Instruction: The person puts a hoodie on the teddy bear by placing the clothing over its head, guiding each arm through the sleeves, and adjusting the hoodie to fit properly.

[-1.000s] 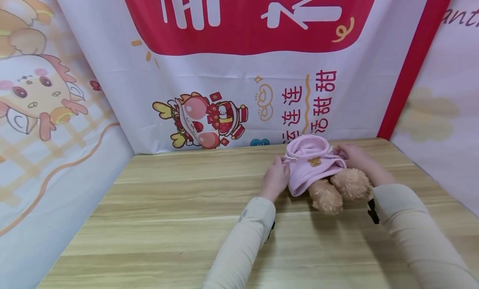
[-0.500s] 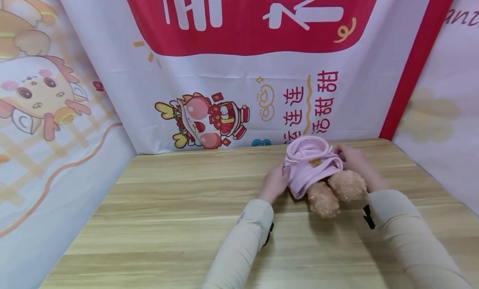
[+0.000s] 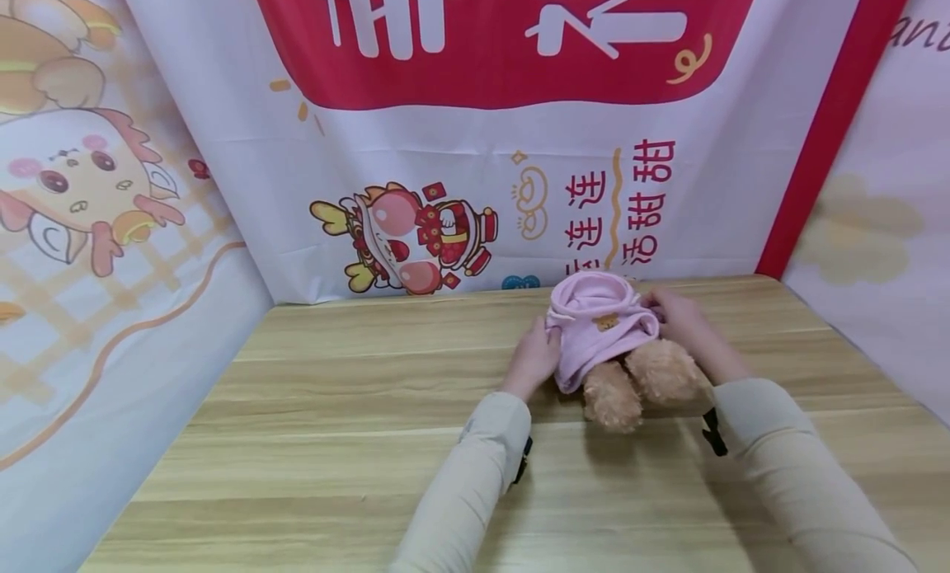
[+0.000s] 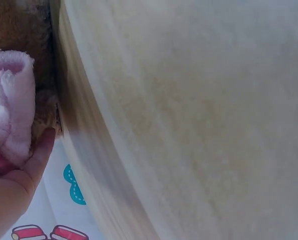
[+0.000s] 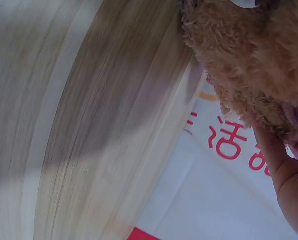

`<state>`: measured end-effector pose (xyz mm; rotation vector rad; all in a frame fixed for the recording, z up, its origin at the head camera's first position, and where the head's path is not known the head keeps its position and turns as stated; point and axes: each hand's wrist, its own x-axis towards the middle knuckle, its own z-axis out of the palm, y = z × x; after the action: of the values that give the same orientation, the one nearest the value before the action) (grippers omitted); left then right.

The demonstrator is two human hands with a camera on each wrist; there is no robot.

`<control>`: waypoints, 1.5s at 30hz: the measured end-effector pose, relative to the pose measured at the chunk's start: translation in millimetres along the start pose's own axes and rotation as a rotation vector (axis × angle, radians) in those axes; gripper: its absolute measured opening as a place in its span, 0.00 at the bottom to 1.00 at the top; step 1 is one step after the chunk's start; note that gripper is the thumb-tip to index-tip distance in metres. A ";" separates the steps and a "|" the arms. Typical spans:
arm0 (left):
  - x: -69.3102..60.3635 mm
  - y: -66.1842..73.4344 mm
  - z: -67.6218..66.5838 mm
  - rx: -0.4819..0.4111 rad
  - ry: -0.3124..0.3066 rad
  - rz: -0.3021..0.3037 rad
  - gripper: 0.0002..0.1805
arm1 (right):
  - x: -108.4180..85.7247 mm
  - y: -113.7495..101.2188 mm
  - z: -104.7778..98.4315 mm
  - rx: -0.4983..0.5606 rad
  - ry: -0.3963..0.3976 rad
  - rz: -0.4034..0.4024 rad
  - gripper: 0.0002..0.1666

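A brown plush toy [image 3: 664,371] in a pink hoodie [image 3: 594,334] with a small bear patch sits near the table's back edge, its two fluffy legs toward the camera. The left hand [image 3: 533,357] grips the hoodie's left side; in the left wrist view the left hand [image 4: 16,187] has its thumb and fingers around the pink cloth [image 4: 18,110]. On the other side, the right hand [image 3: 686,326] pinches the hoodie's right edge. Brown fur [image 5: 259,55] fills the top of the right wrist view, with the right hand [image 5: 289,180] against it. The toy's head is not visible.
The wooden table [image 3: 312,425] runs up to a white and red printed cloth [image 3: 445,128] hanging right behind the toy. Printed cloths also hang at the left [image 3: 148,326] and right [image 3: 876,227].
Both hands and the plush toy have shifted a little to the left together. The hands keep their hold on the hoodie's sides.
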<state>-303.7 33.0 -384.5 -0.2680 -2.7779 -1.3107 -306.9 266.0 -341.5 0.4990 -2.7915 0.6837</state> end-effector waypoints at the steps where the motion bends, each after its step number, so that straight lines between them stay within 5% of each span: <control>1: -0.1 -0.3 -1.2 -0.003 0.001 -0.002 0.17 | 0.6 -1.7 1.7 0.004 -0.001 0.000 0.15; 11: -0.7 -4.6 -20.8 0.058 0.017 -0.026 0.17 | 6.7 -24.5 13.3 0.055 0.027 -0.008 0.10; 19: -5.9 -9.7 -33.9 0.165 0.113 -0.027 0.13 | 16.1 -46.0 28.4 0.065 0.021 0.017 0.09; 25: -8.0 -19.5 -52.7 0.205 0.081 -0.036 0.15 | 20.9 -59.3 38.1 0.169 -0.045 0.043 0.11; 32: -11.0 -28.5 -71.7 0.248 0.079 -0.031 0.13 | 25.4 -74.0 47.1 0.126 -0.009 -0.009 0.07; 39: -12.8 -34.5 -84.9 0.319 0.100 -0.007 0.12 | 29.0 -87.6 56.2 0.202 -0.044 0.015 0.07; 45: -13.9 -35.2 -94.6 0.324 0.058 -0.061 0.16 | 25.9 -90.2 59.9 0.271 -0.035 0.041 0.08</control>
<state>-298.4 -63.6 -352.7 -0.1263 -2.9081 -0.8406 -304.9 155.0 -349.3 0.5072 -2.7613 1.0810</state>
